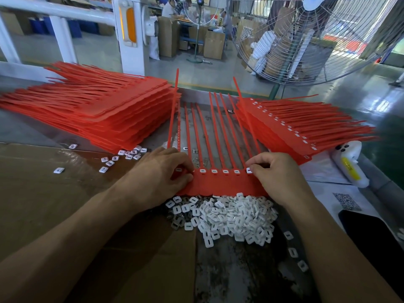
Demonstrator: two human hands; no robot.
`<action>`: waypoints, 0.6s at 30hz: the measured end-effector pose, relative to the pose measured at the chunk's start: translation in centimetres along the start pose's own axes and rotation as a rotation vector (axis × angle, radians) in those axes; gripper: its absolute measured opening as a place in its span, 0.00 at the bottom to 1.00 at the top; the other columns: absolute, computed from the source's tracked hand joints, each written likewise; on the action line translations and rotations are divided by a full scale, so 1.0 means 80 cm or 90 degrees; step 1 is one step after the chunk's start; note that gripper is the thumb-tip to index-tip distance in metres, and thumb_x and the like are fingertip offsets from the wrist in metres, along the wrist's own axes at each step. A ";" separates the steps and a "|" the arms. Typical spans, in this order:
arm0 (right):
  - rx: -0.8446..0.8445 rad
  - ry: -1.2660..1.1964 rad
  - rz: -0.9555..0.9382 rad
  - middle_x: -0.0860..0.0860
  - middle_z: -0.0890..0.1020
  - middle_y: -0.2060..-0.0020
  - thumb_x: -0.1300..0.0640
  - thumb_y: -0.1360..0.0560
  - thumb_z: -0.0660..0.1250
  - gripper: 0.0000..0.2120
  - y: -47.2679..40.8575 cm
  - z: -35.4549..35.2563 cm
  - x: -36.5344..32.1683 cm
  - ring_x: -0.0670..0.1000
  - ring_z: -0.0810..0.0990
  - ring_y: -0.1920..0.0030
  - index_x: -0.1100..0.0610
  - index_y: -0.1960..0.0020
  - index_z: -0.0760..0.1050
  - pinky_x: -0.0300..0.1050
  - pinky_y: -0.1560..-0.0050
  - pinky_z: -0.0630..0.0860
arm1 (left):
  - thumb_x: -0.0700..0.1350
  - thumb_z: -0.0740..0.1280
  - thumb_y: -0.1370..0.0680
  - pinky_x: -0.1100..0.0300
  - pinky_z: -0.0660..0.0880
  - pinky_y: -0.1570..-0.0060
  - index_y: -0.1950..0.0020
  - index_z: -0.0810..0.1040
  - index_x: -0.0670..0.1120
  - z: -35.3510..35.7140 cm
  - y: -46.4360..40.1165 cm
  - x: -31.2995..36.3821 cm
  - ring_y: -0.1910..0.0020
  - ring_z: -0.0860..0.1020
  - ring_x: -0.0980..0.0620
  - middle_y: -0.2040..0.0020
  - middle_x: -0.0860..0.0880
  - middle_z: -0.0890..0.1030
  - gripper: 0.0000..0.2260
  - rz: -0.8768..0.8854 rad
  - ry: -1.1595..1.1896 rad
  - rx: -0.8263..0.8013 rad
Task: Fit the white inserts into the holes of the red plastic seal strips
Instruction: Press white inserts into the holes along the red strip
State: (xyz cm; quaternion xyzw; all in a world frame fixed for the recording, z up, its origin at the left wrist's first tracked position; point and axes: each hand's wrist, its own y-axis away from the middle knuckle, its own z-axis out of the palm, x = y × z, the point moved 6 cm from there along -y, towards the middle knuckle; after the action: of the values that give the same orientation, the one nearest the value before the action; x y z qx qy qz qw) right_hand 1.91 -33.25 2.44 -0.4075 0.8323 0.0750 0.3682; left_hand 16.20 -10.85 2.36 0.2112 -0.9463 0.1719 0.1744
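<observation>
There is a single view, taken from the person's head, looking forward and steeply down across a worktable (39, 206). It sits close: both forearms enter from the bottom edge, and the left hand (159, 171) and right hand (277, 173) fall near the picture's middle. The wide lens bends straight lines toward the edges. Beyond the table's far edge the camera takes in the workshop floor, a large standing fan (317, 40) at upper right, and what seem to be seated workers far off, too small to tell clearly.
</observation>
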 end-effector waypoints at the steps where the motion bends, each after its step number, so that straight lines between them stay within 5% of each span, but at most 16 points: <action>1: -0.001 0.002 0.001 0.37 0.82 0.58 0.57 0.20 0.69 0.08 -0.001 0.000 0.000 0.36 0.80 0.59 0.46 0.52 0.85 0.28 0.68 0.69 | 0.59 0.64 0.22 0.51 0.71 0.36 0.41 0.78 0.59 0.000 0.000 0.000 0.41 0.72 0.58 0.44 0.60 0.77 0.12 -0.001 0.000 -0.002; 6: -0.024 0.014 0.012 0.39 0.83 0.62 0.58 0.21 0.69 0.10 -0.005 0.002 -0.002 0.46 0.83 0.60 0.45 0.55 0.84 0.38 0.62 0.77 | 0.60 0.63 0.23 0.51 0.71 0.36 0.41 0.78 0.60 0.001 0.001 0.000 0.41 0.71 0.58 0.44 0.60 0.76 0.13 -0.002 0.000 -0.004; 18: -0.036 0.037 0.017 0.37 0.83 0.61 0.57 0.21 0.70 0.10 -0.010 0.008 -0.007 0.36 0.79 0.60 0.44 0.55 0.85 0.31 0.63 0.68 | 0.59 0.64 0.22 0.51 0.71 0.36 0.41 0.78 0.59 0.000 0.001 0.000 0.41 0.72 0.58 0.44 0.61 0.77 0.12 0.000 0.005 0.001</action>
State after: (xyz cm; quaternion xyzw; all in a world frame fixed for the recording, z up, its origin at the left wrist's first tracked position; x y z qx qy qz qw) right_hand 3.04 -33.15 2.51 -0.4088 0.8454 0.0916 0.3314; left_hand 16.15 -10.75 2.35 0.2106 -0.9454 0.1737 0.1779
